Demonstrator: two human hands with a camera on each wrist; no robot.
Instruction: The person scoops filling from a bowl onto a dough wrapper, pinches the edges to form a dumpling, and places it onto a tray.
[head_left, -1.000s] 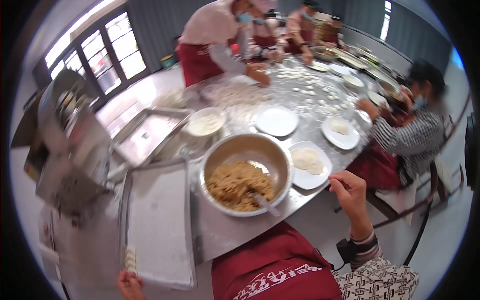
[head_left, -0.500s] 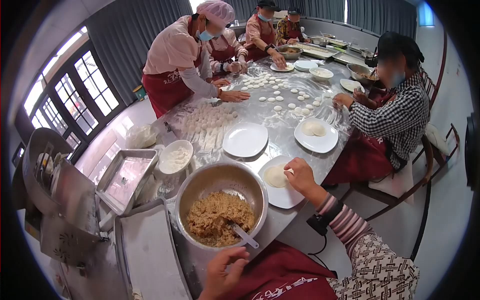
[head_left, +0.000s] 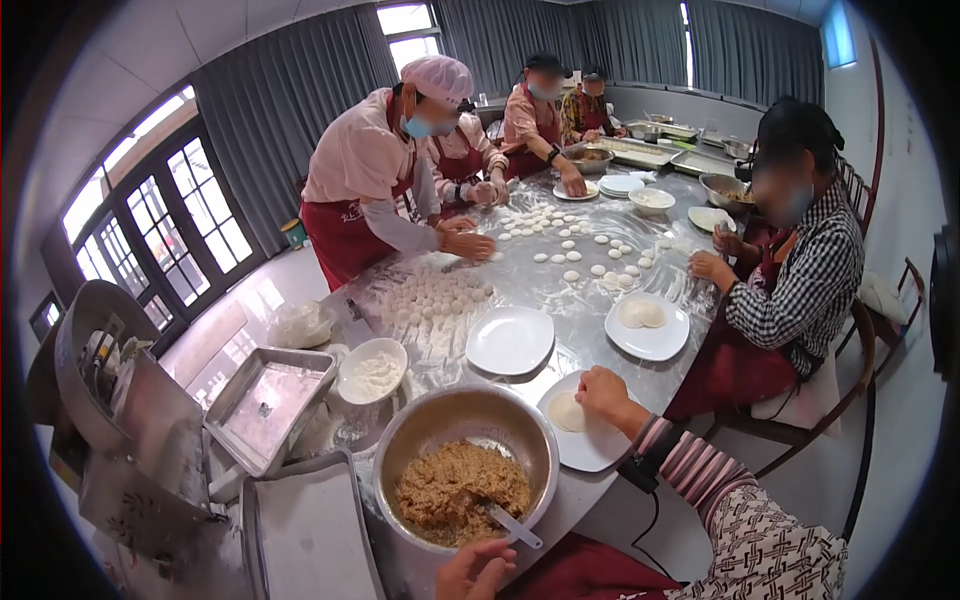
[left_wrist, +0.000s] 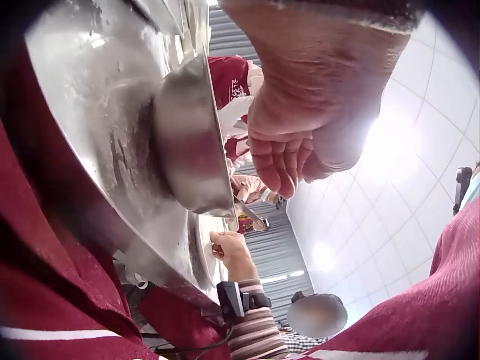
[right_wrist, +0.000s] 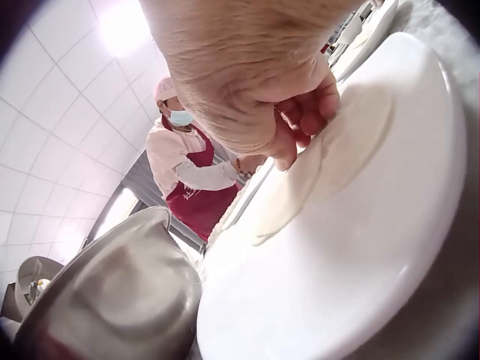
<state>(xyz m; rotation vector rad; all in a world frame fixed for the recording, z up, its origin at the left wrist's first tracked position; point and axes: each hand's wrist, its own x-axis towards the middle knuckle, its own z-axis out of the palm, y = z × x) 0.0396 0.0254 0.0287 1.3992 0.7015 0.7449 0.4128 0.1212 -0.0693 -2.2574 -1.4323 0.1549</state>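
Note:
My right hand [head_left: 608, 395] is over a white plate [head_left: 592, 452] at the table's edge. Its thumb and fingertips pinch the edge of a thin round dough wrapper [right_wrist: 300, 184], one of a few overlapping on the plate in the right wrist view. My left hand [head_left: 475, 572] hovers by the near rim of a big steel bowl [head_left: 432, 418], fingers loosely bent and holding nothing; the left wrist view shows the hand [left_wrist: 307, 112] above the bowl's side. Brown minced filling [head_left: 455, 488] lies in the bowl, with a pale-handled spoon [head_left: 515, 527] leaning out toward me.
A paper-lined tray [head_left: 312, 530] and a metal pan [head_left: 268, 405] lie left of the bowl. Beyond it are a flour bowl [head_left: 372, 372], an empty plate [head_left: 510, 340] and a plate with wrappers [head_left: 648, 330]. Several people in aprons work around the floured table [head_left: 440, 360].
My left hand has come from the lined tray, beside a row of dumplings, to the bowl's near rim. The right hand has moved from beside the plate onto the wrappers.

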